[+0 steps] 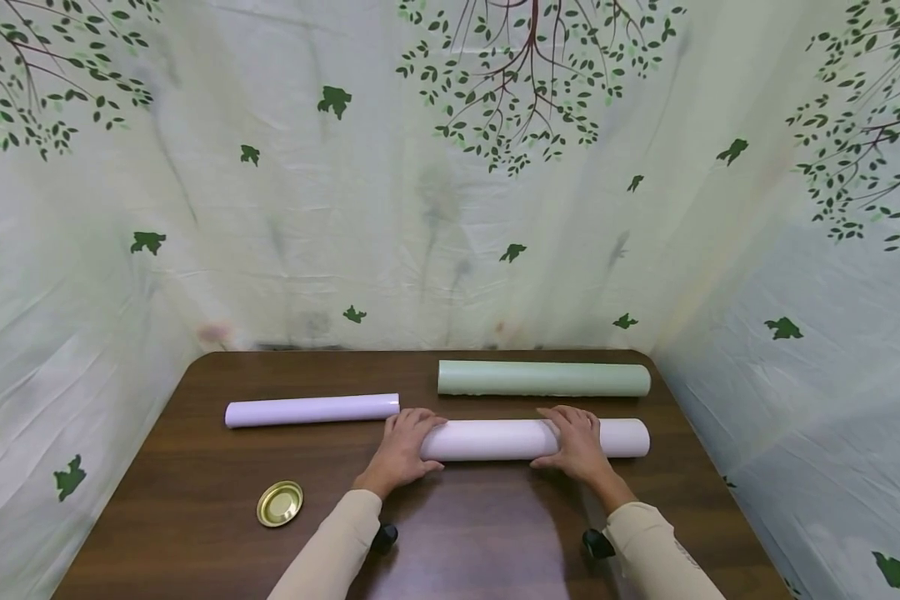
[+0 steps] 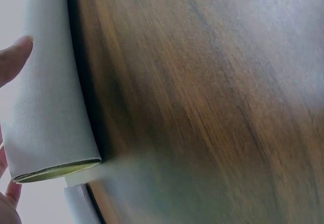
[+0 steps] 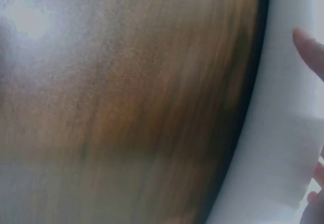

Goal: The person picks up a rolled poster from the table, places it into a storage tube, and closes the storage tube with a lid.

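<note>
A white roll (image 1: 487, 439) is lying lengthwise, 9 to 3 o'clock, on the brown worktop (image 1: 195, 500), at about 2 o'clock from the visible middle. Its end is showing hollow in the left wrist view, so it is probably behaving as a light tube: stiff along its length, likely denting under a hard squeeze, perhaps slipping a little on its smooth face. A gentle hold near both ends seems best.

The left hand (image 1: 405, 450) is gripping its 9 o'clock end, thumb on the near side, fingers over the far side, opened only as wide as the tube. The right hand (image 1: 579, 448) is holding it likewise, short of the 3 o'clock end. The cream-sleeved forearms (image 1: 337, 542) are slanting in from 7 and 5 o'clock.

From the roll, a pale green roll (image 1: 543, 379) is lying at 12 o'clock, a lilac roll (image 1: 312, 411) between 9 and 10, and a gold-coloured lid (image 1: 280, 504) between 8 and 9.
</note>
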The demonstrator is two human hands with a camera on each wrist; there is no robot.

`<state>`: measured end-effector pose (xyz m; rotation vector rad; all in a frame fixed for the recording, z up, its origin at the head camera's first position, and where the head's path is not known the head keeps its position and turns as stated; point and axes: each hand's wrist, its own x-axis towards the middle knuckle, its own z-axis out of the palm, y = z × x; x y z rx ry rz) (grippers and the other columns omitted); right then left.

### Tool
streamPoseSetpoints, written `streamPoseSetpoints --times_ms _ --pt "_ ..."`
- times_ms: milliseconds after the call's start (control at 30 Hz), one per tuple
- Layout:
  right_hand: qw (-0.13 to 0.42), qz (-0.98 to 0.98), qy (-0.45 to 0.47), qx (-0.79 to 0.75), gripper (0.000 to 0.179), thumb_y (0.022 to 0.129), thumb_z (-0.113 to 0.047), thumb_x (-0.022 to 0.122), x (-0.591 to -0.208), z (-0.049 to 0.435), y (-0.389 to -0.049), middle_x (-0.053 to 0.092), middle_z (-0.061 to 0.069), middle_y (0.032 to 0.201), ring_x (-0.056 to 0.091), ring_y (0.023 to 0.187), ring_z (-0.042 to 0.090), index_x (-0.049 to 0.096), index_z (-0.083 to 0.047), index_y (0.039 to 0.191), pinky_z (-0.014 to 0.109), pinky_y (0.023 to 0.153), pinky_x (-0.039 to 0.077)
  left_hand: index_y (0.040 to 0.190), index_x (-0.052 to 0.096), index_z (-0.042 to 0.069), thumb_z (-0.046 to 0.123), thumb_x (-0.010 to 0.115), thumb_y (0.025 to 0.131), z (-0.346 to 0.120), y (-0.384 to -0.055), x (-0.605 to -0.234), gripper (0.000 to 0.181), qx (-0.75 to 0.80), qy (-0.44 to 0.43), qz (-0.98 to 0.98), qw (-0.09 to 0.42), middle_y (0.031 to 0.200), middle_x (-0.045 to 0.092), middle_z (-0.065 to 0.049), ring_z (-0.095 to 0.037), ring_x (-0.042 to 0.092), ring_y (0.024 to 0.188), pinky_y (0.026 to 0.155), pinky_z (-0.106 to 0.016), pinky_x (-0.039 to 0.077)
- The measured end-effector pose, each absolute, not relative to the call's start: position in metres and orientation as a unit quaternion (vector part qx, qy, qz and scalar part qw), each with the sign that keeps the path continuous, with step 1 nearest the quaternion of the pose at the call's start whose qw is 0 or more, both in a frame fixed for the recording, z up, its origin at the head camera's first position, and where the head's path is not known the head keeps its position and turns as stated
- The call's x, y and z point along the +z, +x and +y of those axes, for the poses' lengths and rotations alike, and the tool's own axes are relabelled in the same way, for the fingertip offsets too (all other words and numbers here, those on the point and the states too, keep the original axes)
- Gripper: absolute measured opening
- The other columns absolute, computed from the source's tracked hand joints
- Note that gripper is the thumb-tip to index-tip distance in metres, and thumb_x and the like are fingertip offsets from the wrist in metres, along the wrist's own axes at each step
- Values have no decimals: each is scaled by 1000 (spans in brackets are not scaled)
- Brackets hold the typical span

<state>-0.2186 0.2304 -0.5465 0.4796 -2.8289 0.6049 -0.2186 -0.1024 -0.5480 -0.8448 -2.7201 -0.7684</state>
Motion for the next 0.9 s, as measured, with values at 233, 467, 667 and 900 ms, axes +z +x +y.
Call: streamPoseSetpoints --times_ms 233,467,667,900 --pt "118 -950 174 232 83 55 -43 91 -543 231 -220 54 16 123 46 118 37 61 -9 125 57 97 23 123 62 15 31 87 69 -109 -218 -545 61 -275 -268 -918 103 121 55 -9 -32 47 117 96 -54 31" --pt "128 -936 191 268 73 59 -35 91 -538 233 -221 55 16 122 48 116 38 64 -8 121 60 94 25 123 62 13 34 82 74 -120 -214 -541 57 -302 -258 -909 128 119 56 -9 -34 46 115 94 -56 31" --pt "110 -941 170 272 63 71 -37 84 -525 235 -226 56 16 121 51 113 40 63 -5 121 63 96 31 124 61 12 36 83 71 -134 -214 -536 62 -294 -246 -914 134 122 55 -12 -35 45 118 95 -58 29" --pt "89 -948 148 267 63 74 -39 82 -500 241 -238 55 19 124 50 116 41 62 -4 123 63 96 33 123 61 8 37 86 65 -158 -221 -529 70 -293 -239 -909 173 122 57 -15 -36 48 116 95 -57 32"
